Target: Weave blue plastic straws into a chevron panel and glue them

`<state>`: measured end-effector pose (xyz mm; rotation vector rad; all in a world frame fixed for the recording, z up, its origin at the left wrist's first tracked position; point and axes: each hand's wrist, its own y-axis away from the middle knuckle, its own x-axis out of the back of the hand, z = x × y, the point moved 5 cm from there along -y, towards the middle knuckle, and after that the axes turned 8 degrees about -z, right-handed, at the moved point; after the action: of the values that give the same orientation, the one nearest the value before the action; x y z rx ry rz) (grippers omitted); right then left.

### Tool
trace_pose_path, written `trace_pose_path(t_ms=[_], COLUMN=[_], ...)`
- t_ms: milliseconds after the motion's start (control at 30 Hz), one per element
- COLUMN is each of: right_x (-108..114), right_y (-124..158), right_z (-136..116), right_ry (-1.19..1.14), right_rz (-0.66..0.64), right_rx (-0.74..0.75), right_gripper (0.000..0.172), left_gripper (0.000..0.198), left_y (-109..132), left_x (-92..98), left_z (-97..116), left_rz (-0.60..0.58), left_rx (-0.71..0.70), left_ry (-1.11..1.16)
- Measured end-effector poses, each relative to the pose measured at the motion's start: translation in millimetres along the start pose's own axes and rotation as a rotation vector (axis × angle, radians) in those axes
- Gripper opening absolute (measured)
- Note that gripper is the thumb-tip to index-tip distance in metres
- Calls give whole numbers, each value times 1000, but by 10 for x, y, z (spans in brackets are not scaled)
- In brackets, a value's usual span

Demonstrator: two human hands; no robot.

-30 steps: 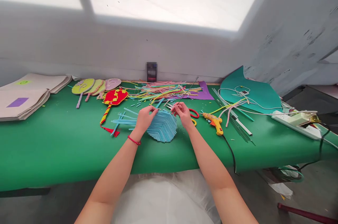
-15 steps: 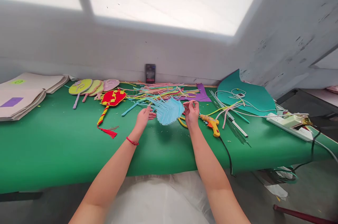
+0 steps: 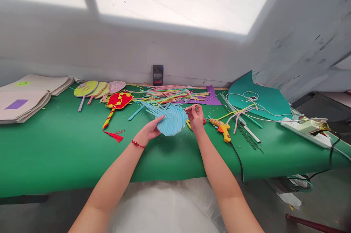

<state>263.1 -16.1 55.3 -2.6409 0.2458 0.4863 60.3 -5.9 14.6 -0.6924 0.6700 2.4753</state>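
Note:
A light blue fan-shaped piece (image 3: 172,120) made of pipe cleaners laid side by side is held above the green table, loose ends sticking out at its upper left. My left hand (image 3: 153,127) grips its left edge, thumb on top and the other fingers partly hidden underneath. At the right edge of the piece, my right hand (image 3: 196,117) is closed in a pinch on a thin dark wire (image 3: 212,98) that slants up to the right. Scissors (image 3: 188,124) with yellow and red handles lie partly hidden behind my right hand. A yellow glue gun (image 3: 223,130) rests just to the right.
Loose coloured pipe cleaners (image 3: 170,94) are heaped behind the blue piece. A red and yellow fan (image 3: 120,100) with a tassel lies left, near several paler round fans (image 3: 85,89). Far left are stacked cardboard sheets (image 3: 24,105). A power strip (image 3: 305,134) and cables occupy the right.
My left hand has moved from beside the blue piece onto its left edge and closed on it. The piece has come slightly left and nearer; my right hand stays by its right edge.

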Motion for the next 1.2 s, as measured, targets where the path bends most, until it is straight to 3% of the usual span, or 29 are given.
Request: trace_pose_path(t_ms=[300,500,800,1200], right_x=[-31,14,37,117], right_y=[16,-7,-34,-64], right_z=[-12,47,-71,-65], right_ry=[4,-15,-68,-97], right_rz=[4,15,-92,-72], right_rx=[33,-36,-50,-43], right_gripper=[30,29,21,39], left_gripper=[28,49,55,59], left_y=[92,106,93,149], left_x=[-90,-125,-90,-128], left_z=[91,127,153,196], left_rz=[-39,-69,52,64], left_rx=[-124,-279,-331,-372], left_ry=[-112,-166,-160,-239])
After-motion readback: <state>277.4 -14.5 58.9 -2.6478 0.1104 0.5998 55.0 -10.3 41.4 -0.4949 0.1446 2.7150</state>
